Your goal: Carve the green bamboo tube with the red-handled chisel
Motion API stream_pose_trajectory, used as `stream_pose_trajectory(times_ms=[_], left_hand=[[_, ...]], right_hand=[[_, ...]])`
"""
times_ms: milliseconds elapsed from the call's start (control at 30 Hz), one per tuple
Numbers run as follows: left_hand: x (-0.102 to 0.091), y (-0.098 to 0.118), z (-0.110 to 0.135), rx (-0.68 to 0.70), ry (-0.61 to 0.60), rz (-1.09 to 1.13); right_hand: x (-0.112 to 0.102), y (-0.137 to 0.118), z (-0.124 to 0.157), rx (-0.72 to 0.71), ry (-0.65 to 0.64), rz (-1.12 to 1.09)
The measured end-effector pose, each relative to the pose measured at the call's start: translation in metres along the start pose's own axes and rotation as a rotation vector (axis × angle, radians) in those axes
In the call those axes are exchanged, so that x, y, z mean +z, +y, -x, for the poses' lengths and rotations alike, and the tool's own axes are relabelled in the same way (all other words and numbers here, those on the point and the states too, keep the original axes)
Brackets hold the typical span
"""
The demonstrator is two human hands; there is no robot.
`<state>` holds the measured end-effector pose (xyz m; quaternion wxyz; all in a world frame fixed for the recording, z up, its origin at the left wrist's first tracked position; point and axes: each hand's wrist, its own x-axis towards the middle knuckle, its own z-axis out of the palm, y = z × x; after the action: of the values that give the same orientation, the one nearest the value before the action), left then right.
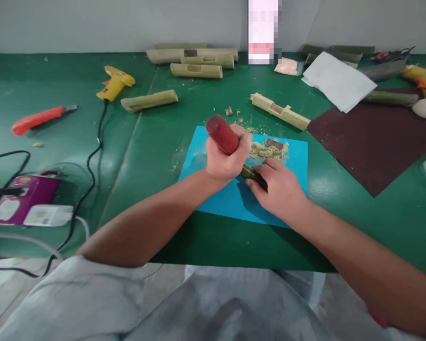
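Wrapping shut around the red tool handle (222,134), the fingers of your left hand (227,163) hold it tilted over the one dark green bamboo piece (252,174). Your right hand (282,189) clamps that piece down on the single blue mat (298,151), shavings (270,150) just beyond. Farther out lie one carved pale bamboo length (280,111), one yellow glue gun (115,83) at left, a second glue gun (421,78) at right and one orange knife (39,118). The green table (163,142) meets a grey wall (92,23). Both your forearms angle inward.
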<state>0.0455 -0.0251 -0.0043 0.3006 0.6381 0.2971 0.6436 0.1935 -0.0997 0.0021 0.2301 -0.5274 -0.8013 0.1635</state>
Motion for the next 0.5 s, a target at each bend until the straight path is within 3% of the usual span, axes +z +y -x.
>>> stream_pose_trajectory(times_ms=[100,233,500], left_hand=[[0.0014,-0.001,0.0002,-0.063,0.033,0.055],[0.0037,-0.006,-0.0051,-0.179,0.171,0.176],[0.003,-0.0073,-0.0055,-0.237,0.065,0.11]], right_hand=[[-0.0008,0.0031,-0.0022,-0.004,0.015,0.0],[-0.0023,0.0012,-0.003,0.0,0.009,0.024],[-0.0024,-0.0038,-0.002,0.006,0.008,0.045]])
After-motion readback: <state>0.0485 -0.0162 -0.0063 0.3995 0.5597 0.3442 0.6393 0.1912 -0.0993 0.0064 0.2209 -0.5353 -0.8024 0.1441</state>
